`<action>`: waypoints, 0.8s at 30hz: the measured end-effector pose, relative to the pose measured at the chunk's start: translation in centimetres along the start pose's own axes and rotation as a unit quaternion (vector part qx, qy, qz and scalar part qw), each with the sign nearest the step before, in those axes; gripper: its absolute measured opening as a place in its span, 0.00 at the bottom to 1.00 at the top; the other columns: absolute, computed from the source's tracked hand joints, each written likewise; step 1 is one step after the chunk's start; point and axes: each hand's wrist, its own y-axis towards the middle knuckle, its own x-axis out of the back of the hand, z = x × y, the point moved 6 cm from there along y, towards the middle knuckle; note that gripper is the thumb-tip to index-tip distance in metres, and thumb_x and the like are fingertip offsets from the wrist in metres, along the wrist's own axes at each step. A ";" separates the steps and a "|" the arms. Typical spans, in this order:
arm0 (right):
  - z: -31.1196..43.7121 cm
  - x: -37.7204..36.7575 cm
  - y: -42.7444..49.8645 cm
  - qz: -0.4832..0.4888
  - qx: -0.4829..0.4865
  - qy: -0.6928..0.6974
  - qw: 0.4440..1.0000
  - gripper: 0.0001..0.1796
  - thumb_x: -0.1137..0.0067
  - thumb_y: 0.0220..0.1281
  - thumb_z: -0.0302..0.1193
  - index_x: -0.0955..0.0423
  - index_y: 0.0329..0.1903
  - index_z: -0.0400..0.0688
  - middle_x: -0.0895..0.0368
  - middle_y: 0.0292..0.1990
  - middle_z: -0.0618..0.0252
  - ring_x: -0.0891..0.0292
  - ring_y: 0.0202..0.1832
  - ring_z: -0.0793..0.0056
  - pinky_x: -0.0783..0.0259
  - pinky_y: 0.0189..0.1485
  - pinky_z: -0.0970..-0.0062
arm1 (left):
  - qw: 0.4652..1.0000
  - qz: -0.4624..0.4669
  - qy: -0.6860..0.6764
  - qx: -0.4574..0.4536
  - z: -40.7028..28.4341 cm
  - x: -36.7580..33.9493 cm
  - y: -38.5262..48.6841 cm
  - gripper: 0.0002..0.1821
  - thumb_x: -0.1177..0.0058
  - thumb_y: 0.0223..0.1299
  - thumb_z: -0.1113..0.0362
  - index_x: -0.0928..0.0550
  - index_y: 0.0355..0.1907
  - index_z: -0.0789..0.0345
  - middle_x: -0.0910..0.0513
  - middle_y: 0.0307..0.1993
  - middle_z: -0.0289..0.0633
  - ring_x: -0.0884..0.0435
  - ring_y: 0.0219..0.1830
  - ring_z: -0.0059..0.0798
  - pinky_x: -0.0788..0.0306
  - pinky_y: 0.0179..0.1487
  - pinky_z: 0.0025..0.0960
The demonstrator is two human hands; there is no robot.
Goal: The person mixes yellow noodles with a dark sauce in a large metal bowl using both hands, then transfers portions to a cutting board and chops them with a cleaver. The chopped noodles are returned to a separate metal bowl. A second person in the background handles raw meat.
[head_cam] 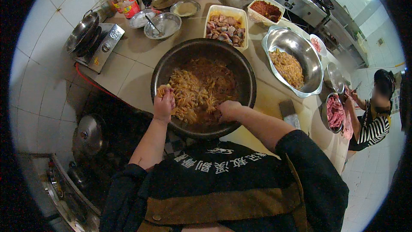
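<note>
A large dark round basin [251,80] stands before me on the counter. Wet yellowish-brown food pieces [185,93] are heaped in its left half, and brown liquid [222,71] covers the bottom elsewhere. My left hand [164,100] is closed in a fist at the basin's left side, with some of the yellowish pieces squeezed in it. Low in the right front of the basin is my right hand [229,111]. Its fingers dip into the brown liquid and pieces, so their grip is hidden.
Right of the basin, a steel bowl [294,38] holds similar pieces, near a cleaver [289,116]. Behind stand a tub of raw meat [246,25] and seasoning bowls [162,25]. A portable gas stove [103,48] is at left. At right a person [375,116] handles pink meat [334,111].
</note>
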 end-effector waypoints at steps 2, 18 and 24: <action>-0.5 -1.5 0.5 0.039 -0.065 -0.022 0.997 0.12 0.51 0.40 0.37 0.26 0.28 0.43 0.25 0.29 0.56 0.29 0.33 0.57 0.31 0.36 0.67 | 1.000 -0.017 -0.002 0.016 -0.6 -0.6 -0.7 0.10 0.62 0.58 0.58 0.34 0.28 0.63 0.41 0.14 0.29 0.46 0.13 0.13 0.51 0.15 0.18; -0.4 13.1 -7.6 -0.192 -0.064 0.345 0.917 0.13 0.57 0.53 0.34 0.26 0.31 0.39 0.27 0.24 0.69 0.35 0.27 0.82 0.37 0.33 0.80 | 0.984 0.049 0.164 -0.046 -0.1 0.6 1.1 0.10 0.63 0.58 0.59 0.33 0.29 0.62 0.41 0.13 0.28 0.46 0.11 0.13 0.51 0.14 0.19; 2.8 22.6 -14.2 -0.328 0.148 0.462 0.811 0.11 0.56 0.48 0.28 0.27 0.33 0.36 0.25 0.26 0.67 0.36 0.26 0.82 0.38 0.31 0.82 | 0.999 0.028 -0.029 -0.011 -0.3 -0.2 -0.2 0.10 0.63 0.58 0.59 0.33 0.29 0.63 0.41 0.13 0.28 0.45 0.12 0.13 0.51 0.14 0.18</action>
